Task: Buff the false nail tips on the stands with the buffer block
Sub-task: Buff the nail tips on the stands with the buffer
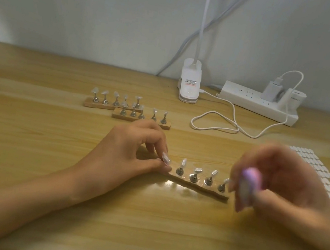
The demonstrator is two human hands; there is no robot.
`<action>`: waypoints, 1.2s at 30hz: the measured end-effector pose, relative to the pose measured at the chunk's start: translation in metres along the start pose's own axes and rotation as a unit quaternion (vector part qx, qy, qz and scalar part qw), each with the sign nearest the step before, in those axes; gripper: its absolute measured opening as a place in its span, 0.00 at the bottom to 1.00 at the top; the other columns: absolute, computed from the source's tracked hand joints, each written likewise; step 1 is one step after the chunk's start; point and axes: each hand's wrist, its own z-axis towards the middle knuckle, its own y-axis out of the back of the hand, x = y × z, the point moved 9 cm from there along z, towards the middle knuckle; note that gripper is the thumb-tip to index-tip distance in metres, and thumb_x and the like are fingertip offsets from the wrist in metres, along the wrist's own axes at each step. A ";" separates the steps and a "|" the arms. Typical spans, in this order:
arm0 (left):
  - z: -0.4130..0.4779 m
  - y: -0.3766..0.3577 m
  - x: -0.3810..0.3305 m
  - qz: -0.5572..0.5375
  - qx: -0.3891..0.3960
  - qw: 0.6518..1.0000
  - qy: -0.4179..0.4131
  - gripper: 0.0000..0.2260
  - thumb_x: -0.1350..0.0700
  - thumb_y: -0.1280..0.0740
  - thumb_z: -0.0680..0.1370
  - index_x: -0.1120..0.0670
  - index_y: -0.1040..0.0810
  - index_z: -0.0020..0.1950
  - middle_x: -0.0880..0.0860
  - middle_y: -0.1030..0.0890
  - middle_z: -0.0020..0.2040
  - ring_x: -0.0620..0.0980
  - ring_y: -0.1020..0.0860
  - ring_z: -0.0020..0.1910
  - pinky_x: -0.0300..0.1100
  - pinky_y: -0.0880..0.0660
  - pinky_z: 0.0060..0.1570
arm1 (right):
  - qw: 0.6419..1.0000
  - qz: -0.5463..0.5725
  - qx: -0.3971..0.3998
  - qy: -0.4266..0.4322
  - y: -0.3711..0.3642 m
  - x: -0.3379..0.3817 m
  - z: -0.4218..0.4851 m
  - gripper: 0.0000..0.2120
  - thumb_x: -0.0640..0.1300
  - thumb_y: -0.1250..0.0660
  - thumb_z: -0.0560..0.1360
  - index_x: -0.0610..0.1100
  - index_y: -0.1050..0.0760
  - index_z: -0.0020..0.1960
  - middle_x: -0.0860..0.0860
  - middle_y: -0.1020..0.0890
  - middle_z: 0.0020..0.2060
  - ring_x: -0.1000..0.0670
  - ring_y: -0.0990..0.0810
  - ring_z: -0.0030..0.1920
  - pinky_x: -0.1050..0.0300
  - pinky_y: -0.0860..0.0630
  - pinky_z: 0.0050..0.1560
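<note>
Buffing now: right grip (281,183) is wrapped round the buffer block (246,186), which sits at the right end of the near stand (199,187). It looks to be on or just beside the rightmost tip (226,181); motion blur hides the contact.
Left grip: my left grip (140,149) has thumb and fingers curled onto the left end of the near stand, pinning it to the tabletop (50,127). I can't tell whether the fingers pinch the wood or the tip post there.
Near stand tips: four tips on metal posts show between my hands, and a fifth may be under the left fingers. The nail tips (198,170) look glossy-to-pale; too small to say which are already buffed.
Far stands: back stand (97,105) and second stand (126,117) lie well apart from both hands, overlapping a little, each with a row of tips upright.
Done so far: my guess is part of the near stand at most; finish on the tips can't confirm it.
Left to do: likely the rest of the near stand's row, then both far stands, so most of the job.
Other stuff: white pad sheet (322,173) at right, clip lamp base (189,85), power strip (257,103) with a charger, and a looped white cable (214,122).
Blur note: right hand and block are smeared, so stroke direction is unreadable.
</note>
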 end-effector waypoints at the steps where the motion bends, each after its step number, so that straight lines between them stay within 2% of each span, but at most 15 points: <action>1: -0.001 0.000 -0.001 0.012 -0.003 1.000 -0.011 0.09 0.58 0.22 0.69 0.47 0.20 0.37 0.44 0.20 0.46 0.44 0.22 0.45 0.28 0.29 0.40 | 0.995 -0.096 0.037 0.008 -0.007 0.001 -0.002 0.10 0.54 0.31 0.80 0.48 0.24 0.56 0.54 0.17 0.46 0.53 0.15 0.38 0.55 0.22 0.29; 3: -0.003 0.003 -0.005 0.027 -0.015 0.999 -0.037 0.09 0.58 0.22 0.70 0.46 0.20 0.38 0.44 0.21 0.46 0.48 0.22 0.47 0.29 0.30 0.42 | 0.961 -0.267 0.070 -0.015 -0.014 -0.019 0.007 0.04 0.51 0.30 0.79 0.53 0.20 0.53 0.59 0.15 0.44 0.56 0.14 0.42 0.53 0.18 0.38; 4: -0.004 0.005 -0.006 0.018 -0.020 0.999 -0.043 0.09 0.57 0.22 0.71 0.46 0.20 0.39 0.45 0.20 0.46 0.49 0.22 0.47 0.29 0.30 0.42 | 0.939 -0.330 0.085 -0.037 -0.014 -0.032 0.009 0.05 0.47 0.28 0.78 0.56 0.16 0.46 0.61 0.15 0.39 0.59 0.14 0.39 0.51 0.17 0.43; 5: -0.004 0.006 -0.005 -0.010 -0.021 0.999 -0.037 0.08 0.55 0.22 0.71 0.46 0.20 0.39 0.46 0.19 0.45 0.50 0.21 0.46 0.30 0.29 0.40 | 0.936 -0.327 0.093 -0.096 -0.012 -0.050 0.010 0.12 0.44 0.27 0.77 0.60 0.15 0.39 0.64 0.16 0.34 0.61 0.15 0.36 0.50 0.18 0.48; 6: -0.003 0.008 -0.002 -0.059 -0.018 0.998 -0.021 0.07 0.53 0.23 0.71 0.47 0.20 0.39 0.47 0.17 0.45 0.50 0.19 0.46 0.34 0.27 0.40 | 0.941 -0.313 0.063 -0.112 -0.007 -0.052 0.013 0.13 0.44 0.28 0.78 0.60 0.15 0.39 0.65 0.16 0.35 0.62 0.16 0.37 0.52 0.18 0.50; 8: -0.003 0.009 0.000 -0.187 -0.009 0.982 0.011 0.05 0.53 0.23 0.71 0.49 0.19 0.40 0.50 0.15 0.43 0.47 0.17 0.42 0.36 0.23 0.41 | 0.945 -0.323 0.045 -0.015 -0.012 -0.026 0.017 0.05 0.49 0.33 0.80 0.56 0.19 0.54 0.63 0.16 0.48 0.58 0.15 0.47 0.60 0.19 0.47; 9: -0.002 0.009 0.000 -0.238 -0.010 0.971 0.019 0.05 0.54 0.23 0.71 0.49 0.18 0.40 0.50 0.15 0.42 0.44 0.18 0.39 0.34 0.23 0.40 | 0.948 -0.314 0.052 0.016 -0.016 -0.016 0.013 0.08 0.51 0.34 0.80 0.56 0.22 0.58 0.62 0.17 0.52 0.56 0.16 0.50 0.62 0.19 0.47; 11: -0.003 0.009 -0.001 -0.287 -0.013 0.957 0.035 0.03 0.55 0.25 0.69 0.47 0.17 0.39 0.50 0.15 0.40 0.42 0.20 0.34 0.31 0.25 0.37 | 0.958 -0.278 0.062 0.015 -0.015 -0.012 0.006 0.11 0.53 0.34 0.79 0.61 0.25 0.61 0.62 0.18 0.54 0.55 0.17 0.53 0.60 0.19 0.47; 13: -0.008 0.000 0.001 -0.302 0.011 0.950 0.072 0.03 0.53 0.23 0.68 0.48 0.16 0.38 0.52 0.15 0.39 0.44 0.21 0.32 0.32 0.25 0.34 | 0.966 -0.255 0.034 0.023 -0.013 -0.007 0.012 0.13 0.53 0.34 0.78 0.62 0.24 0.62 0.61 0.19 0.55 0.52 0.17 0.55 0.59 0.18 0.45; 15: -0.018 -0.018 0.000 -0.302 0.080 0.945 0.101 0.05 0.53 0.21 0.69 0.50 0.15 0.39 0.57 0.15 0.38 0.47 0.19 0.31 0.35 0.24 0.32 | 0.969 -0.242 -0.004 0.043 -0.009 0.001 0.014 0.12 0.55 0.34 0.79 0.58 0.23 0.62 0.59 0.20 0.56 0.50 0.17 0.55 0.60 0.17 0.45; 18: -0.028 -0.033 -0.011 -0.227 0.139 0.962 0.060 0.03 0.59 0.23 0.70 0.52 0.15 0.39 0.51 0.16 0.41 0.48 0.16 0.36 0.37 0.21 0.32 | 0.966 -0.254 -0.016 0.036 -0.011 0.003 0.011 0.12 0.54 0.34 0.78 0.57 0.22 0.62 0.59 0.21 0.56 0.52 0.16 0.51 0.62 0.18 0.43; 23: -0.015 -0.023 -0.010 -0.155 0.099 0.982 0.043 0.01 0.59 0.24 0.70 0.54 0.14 0.39 0.48 0.17 0.42 0.46 0.17 0.40 0.36 0.24 0.26 | 0.981 -0.182 -0.061 -0.034 -0.003 -0.013 0.011 0.11 0.53 0.31 0.75 0.58 0.21 0.58 0.53 0.18 0.53 0.48 0.15 0.46 0.50 0.17 0.37; 27: -0.003 -0.015 -0.004 -0.124 0.054 0.990 0.031 0.05 0.64 0.24 0.72 0.55 0.15 0.40 0.48 0.16 0.42 0.46 0.16 0.40 0.36 0.27 0.21 | 0.982 -0.163 -0.084 -0.050 -0.001 -0.016 0.014 0.12 0.59 0.30 0.75 0.56 0.22 0.56 0.55 0.18 0.52 0.48 0.14 0.47 0.50 0.17 0.37; 33: 0.000 -0.011 0.007 -0.194 0.030 0.979 0.057 0.04 0.56 0.25 0.69 0.54 0.14 0.42 0.51 0.15 0.42 0.46 0.16 0.38 0.38 0.20 0.33 | 0.975 -0.200 -0.085 -0.041 -0.002 -0.016 0.015 0.09 0.55 0.31 0.75 0.56 0.22 0.53 0.55 0.18 0.53 0.49 0.14 0.48 0.52 0.17 0.42; 36: 0.000 -0.010 0.006 -0.204 0.028 0.977 0.059 0.04 0.62 0.23 0.69 0.56 0.16 0.40 0.53 0.15 0.41 0.48 0.16 0.38 0.40 0.20 0.32 | 0.975 -0.198 -0.093 -0.028 -0.003 -0.010 0.013 0.09 0.55 0.31 0.75 0.55 0.22 0.53 0.54 0.18 0.52 0.49 0.14 0.46 0.50 0.18 0.38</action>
